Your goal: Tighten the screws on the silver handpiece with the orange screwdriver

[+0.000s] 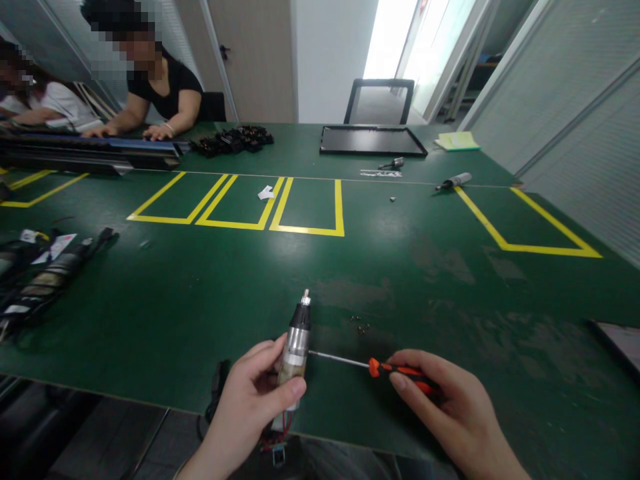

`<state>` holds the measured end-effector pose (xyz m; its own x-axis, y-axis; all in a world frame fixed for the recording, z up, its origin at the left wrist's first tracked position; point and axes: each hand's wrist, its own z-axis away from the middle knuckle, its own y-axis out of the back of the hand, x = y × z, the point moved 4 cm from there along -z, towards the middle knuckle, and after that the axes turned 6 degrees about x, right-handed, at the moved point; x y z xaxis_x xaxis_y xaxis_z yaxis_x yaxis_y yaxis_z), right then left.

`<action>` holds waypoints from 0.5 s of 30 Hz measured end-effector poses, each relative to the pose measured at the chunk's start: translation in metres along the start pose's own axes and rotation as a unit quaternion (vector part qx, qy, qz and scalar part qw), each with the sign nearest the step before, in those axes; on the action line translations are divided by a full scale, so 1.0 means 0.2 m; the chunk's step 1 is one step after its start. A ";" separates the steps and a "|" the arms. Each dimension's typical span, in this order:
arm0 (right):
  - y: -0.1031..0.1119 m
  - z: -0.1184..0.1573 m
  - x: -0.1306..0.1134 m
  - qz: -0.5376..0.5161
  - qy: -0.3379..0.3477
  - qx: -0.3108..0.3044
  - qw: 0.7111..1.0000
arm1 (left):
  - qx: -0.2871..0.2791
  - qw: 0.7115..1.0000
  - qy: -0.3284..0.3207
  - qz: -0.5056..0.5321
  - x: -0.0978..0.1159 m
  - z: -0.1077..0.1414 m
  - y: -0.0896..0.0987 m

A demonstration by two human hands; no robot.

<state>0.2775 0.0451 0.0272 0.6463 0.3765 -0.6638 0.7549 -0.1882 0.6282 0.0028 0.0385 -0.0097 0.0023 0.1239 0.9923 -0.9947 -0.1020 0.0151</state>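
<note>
My left hand (pixel 257 393) is closed round the body of an electric screwdriver (pixel 299 339), its casing off and its black nose tilted up and away from me. Red wires and a small circuit board (pixel 279 455) hang from its lower end. My right hand (pixel 440 403) grips the red and black handle of a screwdriver (pixel 376 368). That tool's thin shaft points left, and its tip meets or nearly meets the metal side of the body. Several small screws (pixel 363 328) lie on the green table just beyond the shaft.
At left lie several electric screwdrivers with cables (pixel 47 283). Yellow tape (pixel 310 231) marks the table. Farther back are another screwdriver body (pixel 454 181), a black-framed tray (pixel 373 141), a heap of black parts (pixel 233 140) and a yellow notepad (pixel 457 141). Two people sit at the far left.
</note>
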 end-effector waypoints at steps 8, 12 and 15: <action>0.00 0.01 0.02 -0.015 0.000 -0.008 1.000 | 0.001 1.000 0.001 -0.010 0.00 -0.01 0.00; 0.00 0.01 0.02 -0.028 0.023 0.007 0.999 | 0.001 1.000 0.004 -0.002 -0.01 -0.01 0.00; 0.00 0.02 0.01 -0.033 0.037 0.003 0.999 | -0.001 1.000 0.004 -0.006 -0.01 -0.01 0.00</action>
<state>0.2790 0.0428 0.0239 0.5857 0.4539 -0.6714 0.7961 -0.1667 0.5818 0.0020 0.0396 -0.0124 0.0137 0.1340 0.9909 -0.9948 -0.0982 0.0270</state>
